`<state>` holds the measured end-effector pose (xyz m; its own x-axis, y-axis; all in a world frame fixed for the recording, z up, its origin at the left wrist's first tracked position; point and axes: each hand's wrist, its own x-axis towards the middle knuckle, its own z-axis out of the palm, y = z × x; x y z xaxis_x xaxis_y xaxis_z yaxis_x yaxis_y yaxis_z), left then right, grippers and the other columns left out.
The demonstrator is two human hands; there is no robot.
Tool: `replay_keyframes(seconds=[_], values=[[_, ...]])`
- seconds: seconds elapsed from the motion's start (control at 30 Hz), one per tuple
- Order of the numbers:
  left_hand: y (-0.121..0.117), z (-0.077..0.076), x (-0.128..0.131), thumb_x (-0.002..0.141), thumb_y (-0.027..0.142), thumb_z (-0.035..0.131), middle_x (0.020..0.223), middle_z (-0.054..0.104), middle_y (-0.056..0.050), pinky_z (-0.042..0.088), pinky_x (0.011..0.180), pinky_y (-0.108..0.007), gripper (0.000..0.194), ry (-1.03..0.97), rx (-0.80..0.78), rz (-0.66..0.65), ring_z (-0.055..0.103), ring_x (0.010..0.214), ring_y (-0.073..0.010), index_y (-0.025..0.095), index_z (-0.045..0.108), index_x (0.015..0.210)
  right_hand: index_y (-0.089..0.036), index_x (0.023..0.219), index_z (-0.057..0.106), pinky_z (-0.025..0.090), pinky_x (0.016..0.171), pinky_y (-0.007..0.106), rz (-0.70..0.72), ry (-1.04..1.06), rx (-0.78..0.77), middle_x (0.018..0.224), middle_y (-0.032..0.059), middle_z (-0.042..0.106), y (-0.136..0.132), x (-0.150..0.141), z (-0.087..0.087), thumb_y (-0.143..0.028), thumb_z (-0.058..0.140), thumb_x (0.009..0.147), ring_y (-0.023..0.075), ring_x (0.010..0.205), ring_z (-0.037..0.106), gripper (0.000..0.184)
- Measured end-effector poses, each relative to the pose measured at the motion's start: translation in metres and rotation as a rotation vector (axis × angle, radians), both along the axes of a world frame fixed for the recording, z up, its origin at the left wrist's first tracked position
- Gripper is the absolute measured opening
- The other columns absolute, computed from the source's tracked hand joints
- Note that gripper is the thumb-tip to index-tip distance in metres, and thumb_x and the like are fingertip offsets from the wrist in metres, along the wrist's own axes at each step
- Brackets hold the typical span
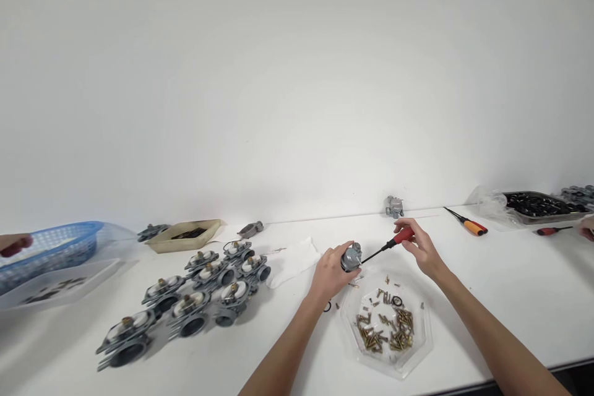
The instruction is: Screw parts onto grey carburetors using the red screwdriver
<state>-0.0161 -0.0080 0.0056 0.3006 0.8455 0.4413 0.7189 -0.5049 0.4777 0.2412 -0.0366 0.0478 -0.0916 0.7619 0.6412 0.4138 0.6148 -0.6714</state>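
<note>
My left hand (330, 273) grips a small grey metal carburetor (351, 257) near the table's middle. My right hand (420, 249) pinches a red-handled screwdriver (398, 239) by its handle, and the thin black shaft reaches to the carburetor's side. Just below both hands lies a transparent hexagonal tray (357, 346) holding several brass jets (385, 325), small screws and a black O-ring. The carburetor's underside is hidden by my left palm.
Several carburetors (185, 306) stand left of a white cloth (292, 263). Beyond lie a blue basket (51, 253), a beige tray (185, 235), an orange-handled screwdriver (473, 228) and a metal tray of black parts (538, 204). A co-worker's hands (587, 228) (16, 245) show at both edges.
</note>
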Motion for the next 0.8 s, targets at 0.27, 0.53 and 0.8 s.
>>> replay_keyframes(seconds=[0.27, 0.53, 0.8], values=[[0.0003, -0.0006, -0.0008, 0.075, 0.027, 0.073, 0.120, 0.070, -0.001, 0.049, 0.092, -0.038, 0.061, -0.010, -0.013, -0.005, 0.062, 0.103, -0.0259, 0.030, 0.056, 0.133, -0.023, 0.104, 0.057, 0.041, 0.058, 0.029, -0.160, -0.004, -0.157, 0.072, 0.0018, 0.065, 0.0012, 0.0007, 0.0007, -0.043, 0.047, 0.095, 0.0171, 0.060, 0.051, 0.024], [-0.0005, 0.0007, -0.0008, 0.073, 0.025, 0.075, 0.121, 0.070, -0.001, 0.049, 0.093, -0.039, 0.062, -0.007, -0.022, 0.005, 0.062, 0.105, -0.0269, 0.030, 0.057, 0.133, -0.023, 0.088, 0.055, 0.034, 0.051, 0.027, -0.136, -0.032, -0.191, 0.060, -0.0012, 0.057, -0.0016, 0.0013, 0.0036, -0.047, 0.045, 0.095, 0.0143, 0.051, 0.041, 0.027], [0.0014, -0.0019, -0.0019, 0.074, 0.026, 0.075, 0.118, 0.071, -0.002, 0.049, 0.091, -0.037, 0.062, -0.006, -0.016, 0.013, 0.063, 0.103, -0.0254, 0.031, 0.057, 0.133, -0.024, 0.112, 0.052, 0.046, 0.063, 0.029, 0.010, 0.003, -0.138, 0.082, 0.0025, 0.064, 0.0006, 0.0019, 0.0002, -0.040, 0.051, 0.091, 0.0184, 0.072, 0.058, 0.026]])
